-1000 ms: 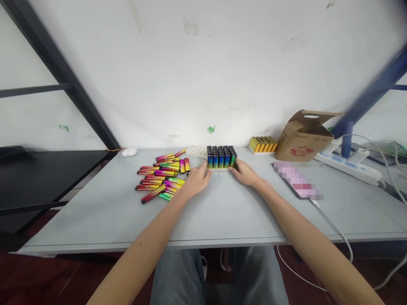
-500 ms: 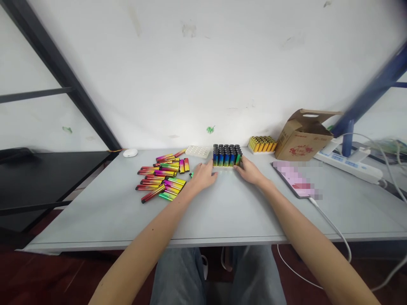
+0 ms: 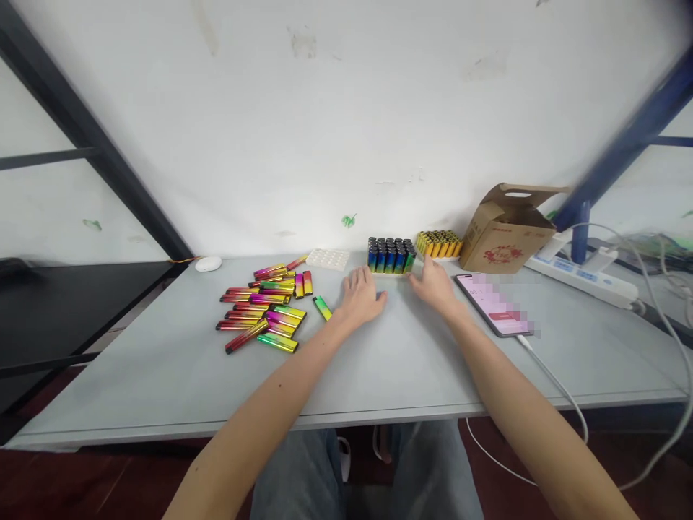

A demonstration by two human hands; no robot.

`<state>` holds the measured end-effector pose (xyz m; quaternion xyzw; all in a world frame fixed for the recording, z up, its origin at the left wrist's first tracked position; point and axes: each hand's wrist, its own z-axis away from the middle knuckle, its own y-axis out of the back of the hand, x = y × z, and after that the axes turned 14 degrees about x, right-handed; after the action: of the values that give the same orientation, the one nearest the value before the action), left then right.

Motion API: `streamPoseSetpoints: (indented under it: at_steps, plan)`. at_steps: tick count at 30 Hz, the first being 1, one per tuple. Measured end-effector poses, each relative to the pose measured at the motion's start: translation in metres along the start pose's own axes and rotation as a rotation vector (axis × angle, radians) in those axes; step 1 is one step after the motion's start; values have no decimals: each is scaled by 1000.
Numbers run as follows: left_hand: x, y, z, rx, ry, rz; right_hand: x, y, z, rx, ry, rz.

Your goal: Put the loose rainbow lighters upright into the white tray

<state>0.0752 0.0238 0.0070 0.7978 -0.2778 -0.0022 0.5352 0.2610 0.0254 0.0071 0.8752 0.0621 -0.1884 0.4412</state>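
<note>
Left hand (image 3: 360,295) lies spread at near left of glossy blue-green, black-topped upright cylinders (image 3: 390,258); right hand (image 3: 434,286), thumb and fingers parted, is at near right; contact unclear.

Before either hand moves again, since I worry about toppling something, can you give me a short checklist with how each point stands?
1. Dark-topped cylinders upright: ok, standing in rows on a white base.
2. Yellow cylinders upright: ok, standing close together beside the cardboard box.
3. Loose cylinders tidy: not ok, they lie heaped at the left.
4. Lone green cylinder apart from the left arm: cannot tell, the arm hides its near end.
5. Left hand apart from the white base: cannot tell, the fingertips are very close to it.
6. Right hand apart from the yellow cylinders: cannot tell, its fingers overlap them in this view.
</note>
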Motion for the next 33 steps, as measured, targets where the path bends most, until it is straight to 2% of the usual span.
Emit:
streamPoseSetpoints:
  at_steps: [3,7,13,18,26,33]
  plan:
    - [0,2,16,-3,-32,-28,-15,11,12,-1,66,-30]
    - [-11,3,26,-42,-114,-39,-31,7,29,-97,100,-6]
    - [-15,0,20,-61,-229,-54,-33,-10,40,-248,72,53]
    - [-17,-2,15,-98,-220,-38,-34,-11,41,-300,52,108]
    - [-24,-7,10,-103,-206,-22,-33,-16,38,-286,59,113]
    - [-25,-9,-5,-111,-160,-41,-25,-26,23,-246,94,74]
